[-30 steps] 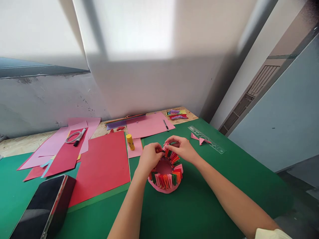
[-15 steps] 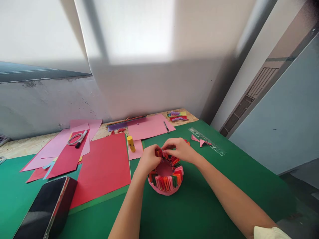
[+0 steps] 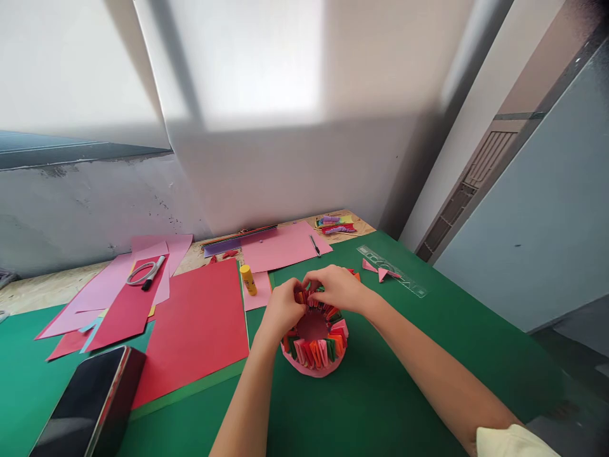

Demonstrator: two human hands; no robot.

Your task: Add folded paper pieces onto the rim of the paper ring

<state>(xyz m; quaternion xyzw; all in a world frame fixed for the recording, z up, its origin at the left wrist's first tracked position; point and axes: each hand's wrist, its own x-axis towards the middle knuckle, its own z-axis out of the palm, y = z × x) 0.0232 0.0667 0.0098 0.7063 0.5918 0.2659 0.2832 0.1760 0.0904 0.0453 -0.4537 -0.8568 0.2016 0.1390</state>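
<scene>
Green tabletop (image 3: 404,381) stood against a pale wall. Left hand (image 3: 281,309) and right hand (image 3: 337,289) met over the far rim of a round paper ring (image 3: 315,343) of folded red, orange, green and pink pieces; fingertips of both pinched pieces at that rim. Glue stick (image 3: 248,279) lay just left of the left hand, red sheet (image 3: 195,324) farther left. Clear ruler (image 3: 392,271) lay right of the right hand.

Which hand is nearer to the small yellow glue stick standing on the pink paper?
Left. The left hand sits just right of the yellow glue stick, at the ring of folded coloured paper pieces. The right hand is farther right.
</scene>
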